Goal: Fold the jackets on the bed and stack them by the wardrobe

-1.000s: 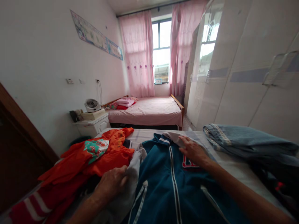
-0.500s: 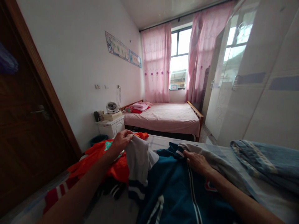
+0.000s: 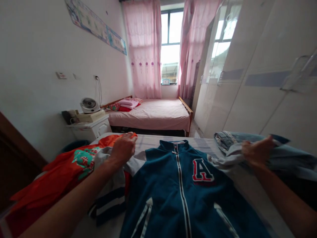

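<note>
Jacket [image 3: 160, 188] front up on pale sheet [image 3: 247, 198], right before the person

Teal body, lying lengthwise with collar [image 3: 160, 145] at the far end, lower part running out of view at the bottom edge. Zip [image 3: 182, 190] done up, pull near the collar. Letter patch [image 3: 202, 170], an "A", on the chest, right of the zip as seen. Two slanted pockets with pale edging below.

Left hand [image 3: 124, 148]: fingers curled, grasping the grey left sleeve [image 3: 105, 190] partway along. Sleeve bends there; striped cuff [image 3: 111, 203] drops back toward the person. Exact hold of the fingertips hidden.

Right hand [image 3: 257, 152]: blurred, closed around the grey right sleeve [image 3: 229, 158], which is drawn out sideways from the shoulder. Dark end of cloth shows past the hand. Folded jeans [image 3: 294, 160] lie just behind and beside it.

Orange shirt [image 3: 56, 175] with a green print to the left, partly behind the left arm and next to the left sleeve.

Beyond: pink bed [image 3: 153, 115], small fan [image 3: 89, 104] on a box over a white cabinet [image 3: 96, 129], pink curtains [image 3: 143, 46], pale wardrobe [image 3: 250, 102] along the right.
</note>
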Tool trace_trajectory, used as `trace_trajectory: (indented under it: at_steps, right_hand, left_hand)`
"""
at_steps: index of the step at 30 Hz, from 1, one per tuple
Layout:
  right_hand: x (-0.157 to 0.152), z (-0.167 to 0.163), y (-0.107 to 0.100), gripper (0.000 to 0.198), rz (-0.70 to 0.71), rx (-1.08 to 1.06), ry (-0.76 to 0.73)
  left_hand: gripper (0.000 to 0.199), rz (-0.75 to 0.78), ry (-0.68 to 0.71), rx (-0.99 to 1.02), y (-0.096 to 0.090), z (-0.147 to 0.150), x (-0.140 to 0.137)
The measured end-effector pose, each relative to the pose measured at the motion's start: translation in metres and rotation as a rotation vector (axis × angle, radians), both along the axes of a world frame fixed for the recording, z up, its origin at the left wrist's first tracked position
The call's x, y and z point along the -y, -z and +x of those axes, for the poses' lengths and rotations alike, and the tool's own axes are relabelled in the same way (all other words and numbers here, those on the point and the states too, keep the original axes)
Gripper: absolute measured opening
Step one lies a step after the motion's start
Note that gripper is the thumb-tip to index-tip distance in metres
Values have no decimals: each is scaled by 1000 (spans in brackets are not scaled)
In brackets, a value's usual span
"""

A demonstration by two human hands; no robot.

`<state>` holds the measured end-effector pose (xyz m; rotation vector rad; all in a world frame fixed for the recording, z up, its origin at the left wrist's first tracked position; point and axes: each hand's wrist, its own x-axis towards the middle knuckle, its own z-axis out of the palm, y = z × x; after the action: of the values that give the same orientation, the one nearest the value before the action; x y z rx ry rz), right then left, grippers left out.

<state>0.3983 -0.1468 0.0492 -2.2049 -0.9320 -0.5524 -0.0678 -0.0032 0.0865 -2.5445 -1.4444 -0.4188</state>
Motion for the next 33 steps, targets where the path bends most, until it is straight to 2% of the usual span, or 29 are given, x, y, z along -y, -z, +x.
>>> trace_trajectory:
  at_steps: [2, 4, 6, 10, 13, 15, 17, 20, 23, 26, 28, 30, 33]
  right_hand:
    - [-7, -12, 16, 57, -134, -8, -72]
    - [-21, -28, 34, 50, -330, -21, -271]
    - [-37, -42, 50, 44, -443, -27, -410]
    - [-56, -61, 69, 39, -554, -25, -444]
    - [-59, -65, 64, 25, -594, -26, -450]
    - [-59, -63, 52, 18, -591, -31, -472]
    - [-61, -56, 35, 20, -539, -29, -459]
    - [-69, -45, 9, 29, -419, -13, -355]
    - [-80, -43, -1, 32, -340, -4, -246]
    - [-86, -52, 8, 31, -314, 4, -196]
    - [-84, -61, 19, 30, -315, 23, -219]
    - [-71, -68, 30, 33, -321, 53, -275]
    - [-29, -75, 40, 37, -299, 109, -415]
  left_hand:
    - [25, -87, 50, -40, 16, 25, -4]
    - [22, -175, 46, -77, 36, 42, -10]
    - [24, -246, 10, -106, 55, 51, -17]
    - [32, -296, -74, -124, 77, 58, -27]
    - [28, -293, -96, -110, 74, 62, -31]
    - [26, -267, -94, -82, 63, 64, -34]
    - [26, -203, -88, -37, 47, 66, -39]
    - [32, -84, -81, 36, 22, 70, -51]
    - [37, -9, -101, 82, 10, 78, -62]
    - [36, 7, -117, 93, 16, 90, -66]
    - [32, -8, -94, 87, 26, 97, -60]
    - [32, -35, -27, 81, 37, 97, -44]
    - [41, -96, 142, 66, 50, 76, 0]
